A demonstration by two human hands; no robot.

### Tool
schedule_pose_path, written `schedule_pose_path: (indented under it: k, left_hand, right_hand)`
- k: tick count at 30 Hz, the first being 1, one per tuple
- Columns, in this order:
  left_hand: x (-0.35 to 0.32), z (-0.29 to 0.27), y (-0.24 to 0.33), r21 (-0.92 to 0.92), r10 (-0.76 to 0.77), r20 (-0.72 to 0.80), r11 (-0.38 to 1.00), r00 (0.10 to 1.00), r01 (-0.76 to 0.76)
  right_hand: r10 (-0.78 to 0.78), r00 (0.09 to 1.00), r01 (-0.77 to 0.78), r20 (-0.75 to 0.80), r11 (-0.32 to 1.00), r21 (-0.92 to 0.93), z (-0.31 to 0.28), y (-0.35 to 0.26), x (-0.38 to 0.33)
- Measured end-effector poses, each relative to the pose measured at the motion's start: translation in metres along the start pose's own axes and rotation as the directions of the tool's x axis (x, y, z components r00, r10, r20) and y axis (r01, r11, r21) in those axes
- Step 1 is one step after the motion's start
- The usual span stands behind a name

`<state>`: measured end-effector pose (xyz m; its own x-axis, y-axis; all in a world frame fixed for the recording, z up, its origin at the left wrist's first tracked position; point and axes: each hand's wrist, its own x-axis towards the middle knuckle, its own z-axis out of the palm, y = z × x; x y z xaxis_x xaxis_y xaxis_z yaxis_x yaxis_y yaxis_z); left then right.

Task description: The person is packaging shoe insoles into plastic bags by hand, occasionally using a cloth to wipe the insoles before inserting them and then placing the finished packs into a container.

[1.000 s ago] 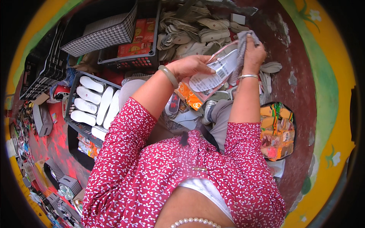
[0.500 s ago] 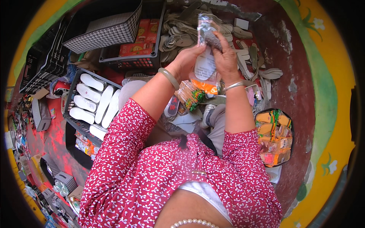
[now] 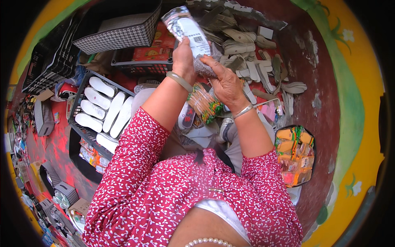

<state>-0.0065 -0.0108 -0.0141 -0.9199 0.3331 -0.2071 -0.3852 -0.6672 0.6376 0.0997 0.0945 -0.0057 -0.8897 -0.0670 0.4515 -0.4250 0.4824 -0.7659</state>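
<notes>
My left hand grips a clear plastic insole packet, its fingers closed around the side. A white sole shape with printing shows through the film, and the packet tilts up to the left. At its lower end lies a grey speckled piece. My right hand has its fingers bent over that grey end, pinching it; the thumb is mostly hidden. Below the hands, near my lap, rests a bundle of wrapped packets with orange and green ends. Beside it is a dark insole in clear wrap.
To the left stands a dark crate with several white insoles. A houndstooth bin and a black crate with red boxes are at the back left. Loose insoles pile up behind. A container of orange packets sits at right.
Both hands have turned the packet, and its top now leans to the left. My right hand has shifted down to the grey end. The orange part below the packet no longer shows.
</notes>
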Motion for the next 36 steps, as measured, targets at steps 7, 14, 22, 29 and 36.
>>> schedule_pose_path:
  k: [7,14,22,29,36]
  left_hand:
    - [0.005,-0.011,0.016,-0.305,-0.009,0.200,0.950,0.980,0.071]
    - [0.003,-0.004,0.036,-0.372,0.078,0.324,0.927,0.943,0.052]
    - [-0.003,0.013,0.024,-0.424,0.109,0.272,0.905,0.956,0.018]
    - [0.000,0.009,0.011,-0.543,0.072,0.330,0.830,0.941,0.127]
    - [0.000,0.002,0.029,-0.296,0.171,0.303,0.952,0.937,-0.077]
  right_hand:
    - [-0.016,0.980,0.054,-0.198,0.980,0.191,0.044,-0.023,-0.016]
    - [0.063,0.998,-0.056,0.008,0.803,0.594,0.015,-0.030,-0.016]
    - [0.191,0.765,0.132,-0.615,0.888,0.440,-0.036,-0.032,0.003]
    - [0.077,0.927,-0.003,-0.366,0.981,0.196,0.039,-0.014,-0.009]
    - [0.376,0.921,-0.156,-0.100,0.591,0.791,-0.025,-0.018,0.000]
